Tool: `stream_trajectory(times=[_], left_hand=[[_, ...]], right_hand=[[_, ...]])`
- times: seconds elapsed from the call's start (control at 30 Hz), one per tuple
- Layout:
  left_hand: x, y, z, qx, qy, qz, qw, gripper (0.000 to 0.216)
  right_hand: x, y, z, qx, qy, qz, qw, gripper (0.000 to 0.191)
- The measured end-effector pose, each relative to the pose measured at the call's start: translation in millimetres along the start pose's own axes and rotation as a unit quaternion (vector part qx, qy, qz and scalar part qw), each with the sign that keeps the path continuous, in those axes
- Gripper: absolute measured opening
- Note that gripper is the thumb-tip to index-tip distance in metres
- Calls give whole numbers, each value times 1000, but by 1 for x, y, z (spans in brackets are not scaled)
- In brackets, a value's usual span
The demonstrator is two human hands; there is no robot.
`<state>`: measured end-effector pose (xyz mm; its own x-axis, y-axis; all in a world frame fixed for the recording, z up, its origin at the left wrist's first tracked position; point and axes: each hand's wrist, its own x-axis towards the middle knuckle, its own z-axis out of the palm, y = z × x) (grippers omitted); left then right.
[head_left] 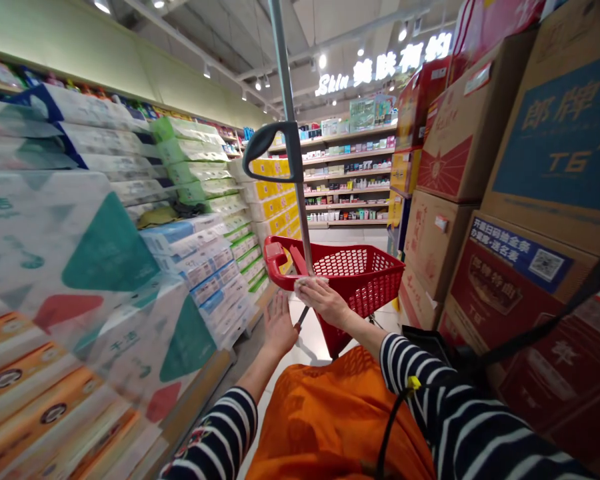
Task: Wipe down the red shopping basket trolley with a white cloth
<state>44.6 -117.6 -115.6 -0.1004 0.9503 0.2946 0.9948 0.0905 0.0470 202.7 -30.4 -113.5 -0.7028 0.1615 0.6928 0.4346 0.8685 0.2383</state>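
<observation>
My right hand (326,303) presses a white cloth or tissue (307,283) against the near rim of a red plastic shopping cart (357,283). Its fingers lie over the cloth, beside the foot of a grey pole (290,87) that rises past the cart. A dark grey loop grip (273,153) is fixed partway up the pole. Just below the cart's red handle (276,257), my left hand (280,330) has its fingers stretched out and holds nothing that I can see. A thin dark rod end (303,317) shows by its thumb; whether they touch is unclear.
Stacked tissue packs (205,260) and large wrapped bundles (80,267) line the left. Cardboard cartons (445,133) are piled high on the right. Shelves of small goods (347,167) stand at the back. A dark strap (545,327) crosses the right side.
</observation>
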Motion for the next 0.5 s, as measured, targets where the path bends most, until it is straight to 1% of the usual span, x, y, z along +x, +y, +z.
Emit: stream_trajectory(times=[0.1, 0.2, 0.27, 0.3, 0.33, 0.37, 0.43, 0.5], left_hand=[[-9, 10, 7, 10, -25, 32, 999, 75], [-15, 15, 12, 16, -41, 71, 997, 74], [-15, 15, 12, 16, -40, 82, 996, 74], [-14, 14, 11, 15, -37, 83, 996, 74], [-13, 13, 10, 12, -31, 82, 996, 74], [-11, 10, 8, 8, -22, 81, 996, 73], [-7, 3, 1, -4, 10, 88, 996, 72], [1, -7, -8, -14, 64, 98, 993, 69]], right_hand=[[-33, -7, 19, 11, -63, 28, 998, 43], [-66, -17, 37, 26, -137, 62, 988, 44], [-73, -20, 40, 38, -173, 73, 981, 43], [-71, -20, 38, 42, -174, 71, 981, 41], [-64, -20, 33, 44, -158, 62, 984, 40], [-54, -18, 27, 44, -125, 49, 990, 38], [-24, -12, 10, 34, -22, 31, 999, 38], [10, -4, -6, 17, 79, 56, 995, 39]])
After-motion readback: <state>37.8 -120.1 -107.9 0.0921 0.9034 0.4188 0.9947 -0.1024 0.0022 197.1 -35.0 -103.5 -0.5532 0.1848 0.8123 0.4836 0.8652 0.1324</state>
